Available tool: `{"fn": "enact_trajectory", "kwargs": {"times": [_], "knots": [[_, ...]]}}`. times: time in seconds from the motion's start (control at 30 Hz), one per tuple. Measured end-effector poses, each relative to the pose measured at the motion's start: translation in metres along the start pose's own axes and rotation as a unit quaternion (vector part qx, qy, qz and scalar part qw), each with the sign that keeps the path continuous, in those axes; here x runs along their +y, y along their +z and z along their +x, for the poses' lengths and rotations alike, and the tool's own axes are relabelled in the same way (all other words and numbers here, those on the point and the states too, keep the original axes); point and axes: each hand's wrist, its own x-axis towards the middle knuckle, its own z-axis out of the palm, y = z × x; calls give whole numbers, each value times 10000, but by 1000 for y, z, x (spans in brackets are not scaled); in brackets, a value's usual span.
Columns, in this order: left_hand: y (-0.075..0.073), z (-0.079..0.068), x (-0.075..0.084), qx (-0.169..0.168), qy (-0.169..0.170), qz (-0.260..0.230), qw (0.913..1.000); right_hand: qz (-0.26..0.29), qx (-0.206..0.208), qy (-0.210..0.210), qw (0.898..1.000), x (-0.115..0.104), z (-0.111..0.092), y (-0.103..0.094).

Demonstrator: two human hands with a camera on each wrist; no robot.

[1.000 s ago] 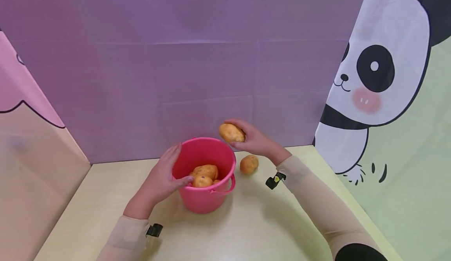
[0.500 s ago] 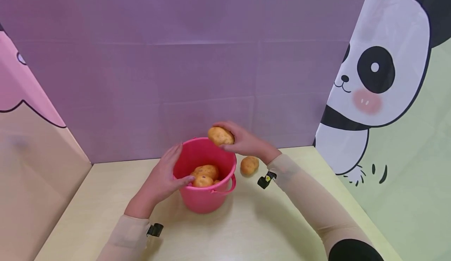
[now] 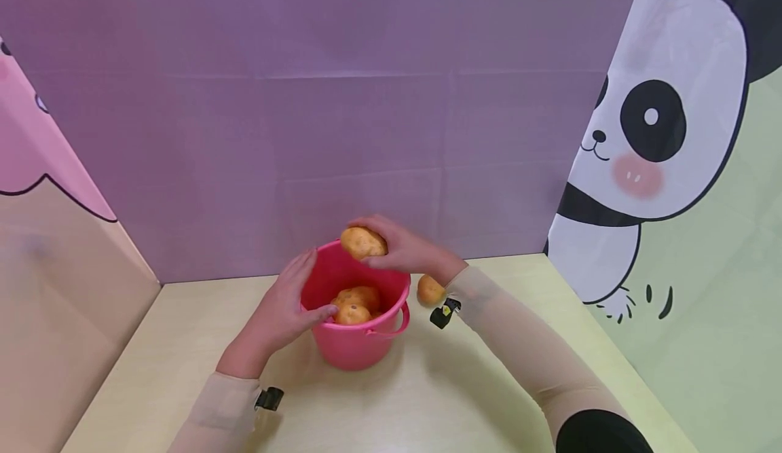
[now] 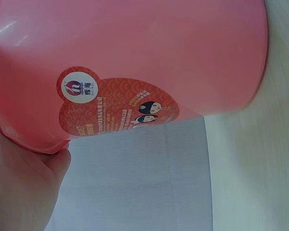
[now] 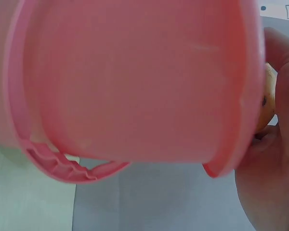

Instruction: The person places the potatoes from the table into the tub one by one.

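A pink bucket [image 3: 353, 351] stands upright on the table, several potatoes [image 3: 354, 307] lying inside it. My left hand [image 3: 277, 314] holds its left rim, thumb over the edge; the left wrist view shows the bucket's wall with a red label [image 4: 118, 106]. Above the back of the bucket's mouth, my right hand [image 3: 400, 246] grips another potato [image 3: 362, 243] between thumb and fingers. In the right wrist view the bucket hides most of that held potato [image 5: 268, 98]. One more potato [image 3: 430, 291] sits on the table right of the bucket, partly behind my right forearm.
The bucket's pink handle [image 3: 391, 327] hangs at its right front. Behind the pale wooden table [image 3: 366, 412] rises a purple backdrop [image 3: 354, 113]. A panda-print panel [image 3: 684, 256] borders the right side, and a pink and beige panel [image 3: 67, 290] the left.
My right hand has moved left with its potato, from right of the bucket to over its mouth. The right forearm now partly covers the table potato. My left hand stays at the rim.
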Motion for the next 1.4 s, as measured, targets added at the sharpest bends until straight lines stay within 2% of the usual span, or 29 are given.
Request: {"fn": "enact_trajectory", "kwargs": {"times": [0.33, 0.6, 0.87, 0.97, 1.4], "knots": [[0, 0, 0, 30, 44, 35, 10000, -162, 19, -136, 9998, -2, 13, 13], [0, 2, 0, 47, 103, 3, 9999, -11, -134, -91, 9999, -2, 21, 21], [-1, 1, -1, 101, 192, 3, 9998, -211, -82, -246, 9994, -4, 29, 26], [1, 2, -1, 127, 223, -71, 9996, -230, -92, -321, 9992, -5, 30, 28], [-1, 4, 2, 138, 279, -68, 9995, -271, -149, -198, 9993, -2, 28, 31]]}}
